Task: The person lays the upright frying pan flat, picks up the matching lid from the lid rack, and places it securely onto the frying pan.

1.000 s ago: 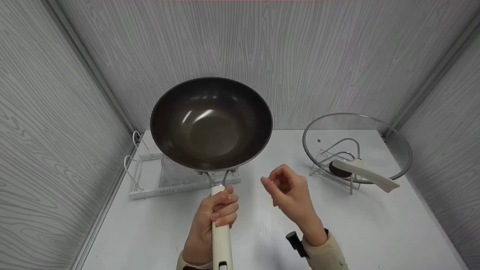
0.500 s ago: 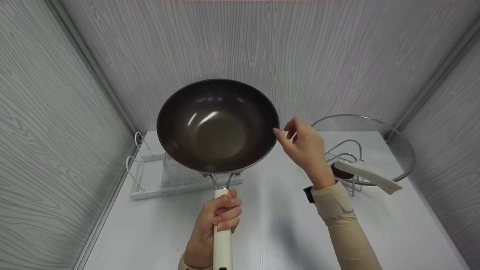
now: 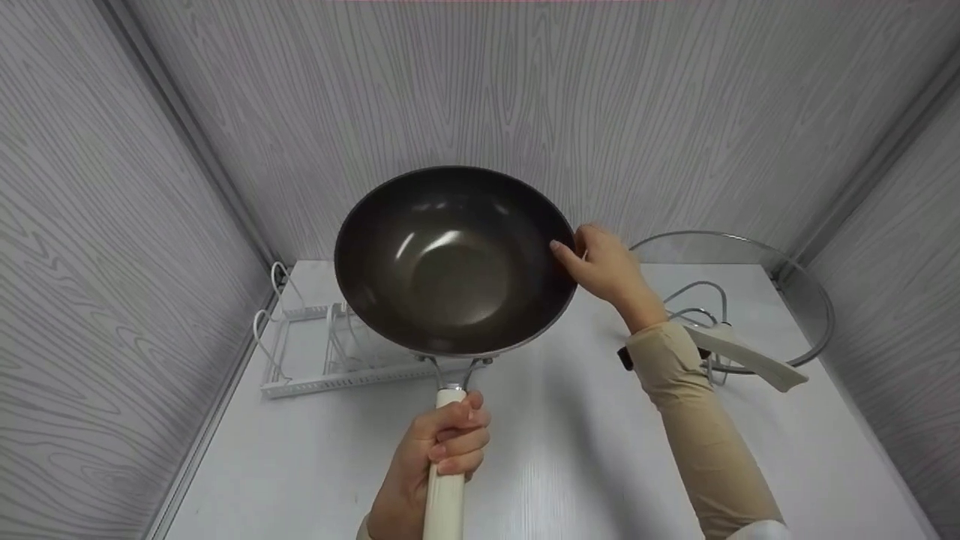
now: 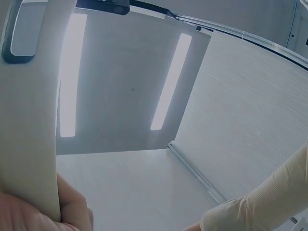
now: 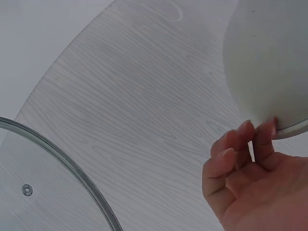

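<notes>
In the head view, we see a dark-lined pan held up above the white table, centred before the wood-grained back wall, its inner face turned towards us and its bowl overlapping our sight of a white rack. The left hand grips the cream handle just below the metal fork, fingers wrapped round it and pressed together. The right hand pinches the pan's rim at its right side: we note the thumb inside the bowl and the fingers on the outer side.

In the right wrist view, we observe the curled fingers at the pan's pale outer wall, one fingertip touching it by the rim and the others slightly spread.

To the right of the pan, we find a glass lid tilted at a grey wire stand, its curved cream grip partly behind the beige sleeve; whether the lid touches the stand, we cannot tell. In the left wrist view, we distinguish the handle's slotted end and two ceiling lights.
</notes>
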The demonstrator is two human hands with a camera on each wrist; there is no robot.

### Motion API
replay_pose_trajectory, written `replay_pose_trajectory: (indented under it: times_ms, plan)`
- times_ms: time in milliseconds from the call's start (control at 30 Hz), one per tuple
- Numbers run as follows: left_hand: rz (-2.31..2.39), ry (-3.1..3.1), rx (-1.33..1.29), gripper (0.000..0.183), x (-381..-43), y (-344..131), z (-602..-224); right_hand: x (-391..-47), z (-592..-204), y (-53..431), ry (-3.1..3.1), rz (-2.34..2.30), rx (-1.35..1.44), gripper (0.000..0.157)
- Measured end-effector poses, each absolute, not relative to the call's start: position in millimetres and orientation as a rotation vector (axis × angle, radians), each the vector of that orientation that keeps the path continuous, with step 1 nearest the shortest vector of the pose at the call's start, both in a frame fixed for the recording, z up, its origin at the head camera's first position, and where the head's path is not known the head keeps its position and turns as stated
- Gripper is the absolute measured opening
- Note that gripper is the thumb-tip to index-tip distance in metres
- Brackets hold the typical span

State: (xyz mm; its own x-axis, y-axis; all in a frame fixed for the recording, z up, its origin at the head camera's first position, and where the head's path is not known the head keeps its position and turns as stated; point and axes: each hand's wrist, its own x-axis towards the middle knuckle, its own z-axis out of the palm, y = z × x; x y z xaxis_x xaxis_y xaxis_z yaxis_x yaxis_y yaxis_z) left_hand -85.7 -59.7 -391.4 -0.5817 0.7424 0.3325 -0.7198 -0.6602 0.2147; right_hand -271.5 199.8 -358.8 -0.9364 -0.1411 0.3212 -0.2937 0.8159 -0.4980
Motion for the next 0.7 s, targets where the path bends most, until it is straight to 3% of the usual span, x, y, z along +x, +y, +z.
replay_pose_trajectory:
  times_ms: [267, 700]
  plan:
    - [2.211, 0.03, 0.471, 0.01, -84.5, -59.5, -393.8, -273.3, -363.7, 208.3, -2.636, 0.933, 0.447, 0.015]
    - [2.157, 0.044, 0.447, 0.013, -84.4, -56.3, -391.7, -253.4, -374.2, 221.1, -2.513, 1.306, 0.365, 0.01]
